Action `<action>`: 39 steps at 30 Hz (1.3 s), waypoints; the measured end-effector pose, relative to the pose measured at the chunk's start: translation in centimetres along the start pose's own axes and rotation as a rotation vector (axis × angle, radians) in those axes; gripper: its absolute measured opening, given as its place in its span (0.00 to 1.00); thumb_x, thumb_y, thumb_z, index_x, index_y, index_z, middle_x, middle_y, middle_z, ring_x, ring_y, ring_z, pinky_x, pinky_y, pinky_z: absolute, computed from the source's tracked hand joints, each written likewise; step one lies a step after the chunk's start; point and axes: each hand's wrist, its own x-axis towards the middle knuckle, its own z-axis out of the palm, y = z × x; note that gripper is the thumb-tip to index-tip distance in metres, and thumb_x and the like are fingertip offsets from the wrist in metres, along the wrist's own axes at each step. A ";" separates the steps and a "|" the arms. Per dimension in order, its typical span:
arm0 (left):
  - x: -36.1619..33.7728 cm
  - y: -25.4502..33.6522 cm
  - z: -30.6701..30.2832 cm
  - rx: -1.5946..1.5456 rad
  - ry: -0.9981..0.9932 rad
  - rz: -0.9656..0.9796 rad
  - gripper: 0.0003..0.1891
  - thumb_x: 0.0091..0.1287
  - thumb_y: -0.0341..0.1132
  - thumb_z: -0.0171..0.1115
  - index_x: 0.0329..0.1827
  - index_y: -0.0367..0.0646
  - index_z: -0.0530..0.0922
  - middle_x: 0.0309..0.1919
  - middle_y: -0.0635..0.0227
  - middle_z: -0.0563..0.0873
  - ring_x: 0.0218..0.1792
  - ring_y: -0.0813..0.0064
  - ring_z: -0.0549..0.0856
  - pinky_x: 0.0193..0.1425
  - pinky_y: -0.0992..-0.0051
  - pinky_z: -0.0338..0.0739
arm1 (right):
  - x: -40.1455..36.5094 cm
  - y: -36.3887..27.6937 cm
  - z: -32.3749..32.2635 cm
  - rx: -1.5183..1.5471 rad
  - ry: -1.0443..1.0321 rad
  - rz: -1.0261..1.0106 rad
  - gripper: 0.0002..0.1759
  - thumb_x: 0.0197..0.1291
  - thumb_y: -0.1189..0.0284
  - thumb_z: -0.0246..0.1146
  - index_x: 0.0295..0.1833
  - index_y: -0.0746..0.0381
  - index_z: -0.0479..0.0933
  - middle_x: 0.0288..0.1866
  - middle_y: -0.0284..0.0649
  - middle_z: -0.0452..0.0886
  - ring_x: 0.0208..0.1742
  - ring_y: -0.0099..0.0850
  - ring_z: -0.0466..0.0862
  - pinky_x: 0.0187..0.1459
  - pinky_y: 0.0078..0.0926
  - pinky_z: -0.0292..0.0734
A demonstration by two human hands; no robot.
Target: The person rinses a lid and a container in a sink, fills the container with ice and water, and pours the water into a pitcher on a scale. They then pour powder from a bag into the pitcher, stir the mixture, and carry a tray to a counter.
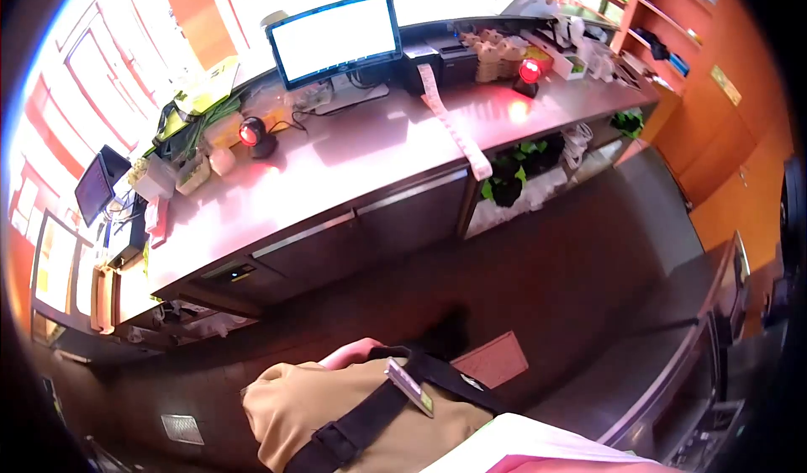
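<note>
Neither of my hands can be made out. A tan garment [370, 414] with black straps [340, 443] fills the bottom centre, and a small pen-like object or tag [410, 388] is clipped on it. Behind the garment's upper edge a bit of bare skin [351, 353] shows, perhaps part of an arm, with no fingers visible. White cloth [521, 439] lies across the bottom right, with pinkish skin or fabric beneath it.
Ahead runs a long counter [336, 166] with a lit monitor [336, 40], two red-lit scanners, a printer with a long paper strip [454, 128] hanging over the edge, and egg trays [496, 52]. Leafy greens [508, 179] sit below. A reddish board [496, 359] lies on the dark floor.
</note>
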 end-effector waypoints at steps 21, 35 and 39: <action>56.2 67.0 23.9 0.914 -0.220 0.475 0.13 0.63 0.36 0.46 0.44 0.42 0.75 0.41 0.57 0.79 0.45 0.62 0.77 0.50 0.68 0.71 | 44.5 -17.7 -32.6 -0.295 -0.001 0.297 0.10 0.54 0.72 0.52 0.36 0.65 0.76 0.32 0.42 0.79 0.29 0.31 0.79 0.28 0.24 0.72; 100.5 99.3 53.4 0.982 -0.414 0.079 0.08 0.62 0.32 0.45 0.38 0.43 0.74 0.35 0.63 0.77 0.38 0.67 0.76 0.44 0.69 0.71 | 91.9 -54.8 -58.2 -0.206 0.223 -0.093 0.18 0.50 0.64 0.50 0.36 0.67 0.77 0.40 0.53 0.77 0.43 0.47 0.77 0.42 0.42 0.72; 113.1 110.8 61.0 1.766 -0.480 0.850 0.07 0.62 0.31 0.44 0.36 0.43 0.73 0.34 0.65 0.77 0.36 0.68 0.76 0.42 0.70 0.72 | 96.1 -73.4 -66.6 -0.086 0.212 -0.403 0.16 0.53 0.63 0.55 0.41 0.63 0.73 0.38 0.48 0.78 0.41 0.45 0.78 0.42 0.39 0.72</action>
